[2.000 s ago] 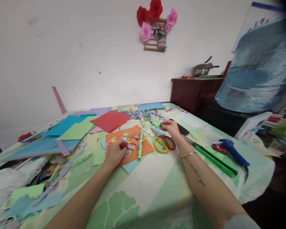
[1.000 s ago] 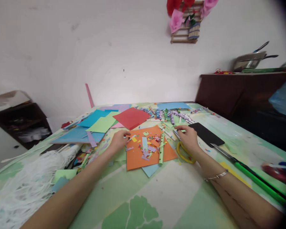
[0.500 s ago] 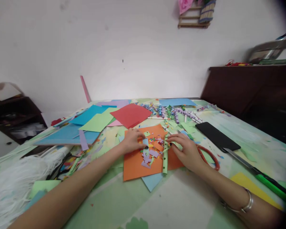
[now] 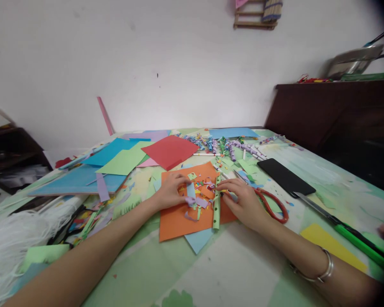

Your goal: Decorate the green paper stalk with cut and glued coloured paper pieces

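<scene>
An orange paper sheet (image 4: 179,221) lies on the table, strewn with small coloured paper scraps (image 4: 200,194). My left hand (image 4: 169,194) rests on its left part, fingers curled and pinching at the purple and blue scraps. My right hand (image 4: 243,202) lies on the sheet's right edge, fingertips together beside a rolled green paper tube with punched holes (image 4: 216,209). Red-handled scissors (image 4: 272,204) lie just right of my right hand.
Red (image 4: 169,151), green (image 4: 123,162) and blue (image 4: 73,181) paper sheets lie at the back left. Curled paper rolls (image 4: 227,147) sit at the back. A black phone (image 4: 286,177), a green-handled knife (image 4: 348,236) and a yellow sheet (image 4: 326,243) lie right. White string (image 4: 13,234) is heaped left.
The view has swung left and down. My right hand left the scissors and came to the green tube; my left hand moved onto the scraps on the orange sheet.
</scene>
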Available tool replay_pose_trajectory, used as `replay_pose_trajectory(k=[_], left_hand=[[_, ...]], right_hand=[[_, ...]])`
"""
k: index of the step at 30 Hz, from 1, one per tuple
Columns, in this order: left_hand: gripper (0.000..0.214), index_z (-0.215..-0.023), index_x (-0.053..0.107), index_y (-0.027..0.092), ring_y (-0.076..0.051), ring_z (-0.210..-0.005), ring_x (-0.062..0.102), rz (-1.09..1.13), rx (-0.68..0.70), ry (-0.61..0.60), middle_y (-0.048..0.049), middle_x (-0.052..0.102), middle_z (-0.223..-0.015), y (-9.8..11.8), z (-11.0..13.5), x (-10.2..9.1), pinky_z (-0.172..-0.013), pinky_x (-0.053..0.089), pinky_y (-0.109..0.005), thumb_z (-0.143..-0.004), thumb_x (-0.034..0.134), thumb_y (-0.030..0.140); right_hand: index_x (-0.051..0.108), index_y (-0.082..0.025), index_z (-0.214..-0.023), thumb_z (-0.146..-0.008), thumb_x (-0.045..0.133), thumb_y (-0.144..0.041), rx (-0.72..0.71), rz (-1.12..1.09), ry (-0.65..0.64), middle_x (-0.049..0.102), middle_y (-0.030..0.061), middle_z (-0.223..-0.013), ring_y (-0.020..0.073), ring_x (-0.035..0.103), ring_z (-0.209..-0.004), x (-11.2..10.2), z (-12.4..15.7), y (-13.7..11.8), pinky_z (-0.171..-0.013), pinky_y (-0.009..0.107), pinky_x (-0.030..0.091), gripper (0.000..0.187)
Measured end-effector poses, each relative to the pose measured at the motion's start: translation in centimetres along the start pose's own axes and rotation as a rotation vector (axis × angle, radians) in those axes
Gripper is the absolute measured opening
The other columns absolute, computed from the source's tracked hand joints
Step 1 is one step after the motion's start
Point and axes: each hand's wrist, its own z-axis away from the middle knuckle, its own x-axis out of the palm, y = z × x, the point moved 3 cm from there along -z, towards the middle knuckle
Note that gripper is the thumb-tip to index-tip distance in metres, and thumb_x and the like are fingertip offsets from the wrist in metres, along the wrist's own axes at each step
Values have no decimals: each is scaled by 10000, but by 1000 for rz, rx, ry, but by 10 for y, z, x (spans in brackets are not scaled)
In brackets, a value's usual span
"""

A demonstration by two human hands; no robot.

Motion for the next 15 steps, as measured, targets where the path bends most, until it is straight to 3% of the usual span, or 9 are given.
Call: replay_pose_trajectory(k=[4, 7, 11, 15], left_hand=[[256, -871, 732, 200, -233, -957, 589, 58, 12, 39, -88, 668, -972, -1, -1, 0, -897, 439, -348, -684, 667, 363], [181, -792, 739, 191, -205, -846, 624, 163, -66, 83, -61, 709, -872, -4, -1, -3, -822, 472, -314, -700, 630, 302], [235, -815, 730, 148, -208, -762, 647, 336, -245, 190, -53, 723, -812, -5, 1, -12, -698, 510, -298, -673, 615, 297], [333, -925, 709, 115, -205, -677, 654, 511, -331, 156, -75, 721, -863, 8, 7, -17, -559, 516, -286, -641, 611, 258]], right_hand=[[667, -220, -919, -776, 478, -81, 3, 16, -41, 673, 61, -975, 219, 592, -944, 1, 1, -1, -848, 377, 457, 275], [673, -212, -905, -776, 486, -83, 8, 34, -18, 674, 58, -989, 217, 586, -956, -2, 0, 0, -853, 363, 447, 261], [678, -190, -950, -819, 497, -121, 84, 58, -81, 660, 66, -1042, 207, 554, -995, 1, -11, 1, -898, 352, 403, 234], [710, -188, -902, -804, 588, -211, 131, 99, -149, 599, 104, -1165, 291, 427, -1133, 16, -24, -4, -940, 448, 316, 159]])
